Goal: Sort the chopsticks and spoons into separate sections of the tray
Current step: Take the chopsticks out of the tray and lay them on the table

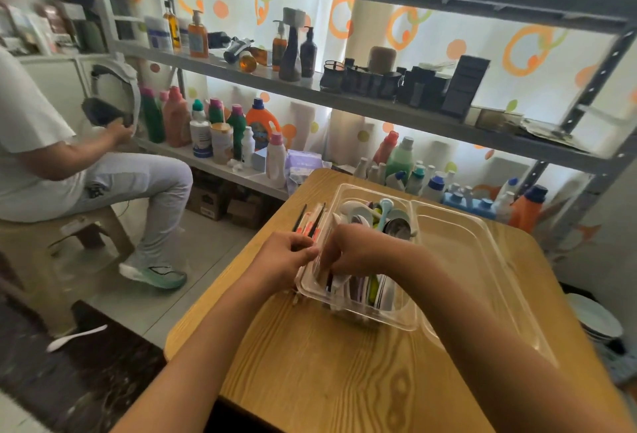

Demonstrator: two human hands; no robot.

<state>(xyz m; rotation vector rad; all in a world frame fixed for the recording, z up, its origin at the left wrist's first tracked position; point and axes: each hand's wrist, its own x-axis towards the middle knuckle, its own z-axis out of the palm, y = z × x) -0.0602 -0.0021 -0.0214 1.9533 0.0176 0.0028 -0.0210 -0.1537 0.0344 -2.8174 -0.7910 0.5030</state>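
A clear plastic tray (pixel 479 253) with two sections sits on the wooden table (pixel 344 370). Its left section holds several spoons (pixel 379 219) and other utensils in mixed colours; the right section looks bare. My left hand (pixel 284 258) grips a bundle of chopsticks (pixel 310 220), red, white and black, just outside the tray's left rim. My right hand (pixel 348 248) reaches into the left section with curled fingers around utensils there; which ones it holds is hidden by the hand.
A grey metal shelf (pixel 379 112) full of bottles stands behind the table. At the left a person (pixel 103 174) sits on a stool. A white spoon (pixel 76 338) lies on the floor. Plates (pixel 596 319) are stacked low at the right.
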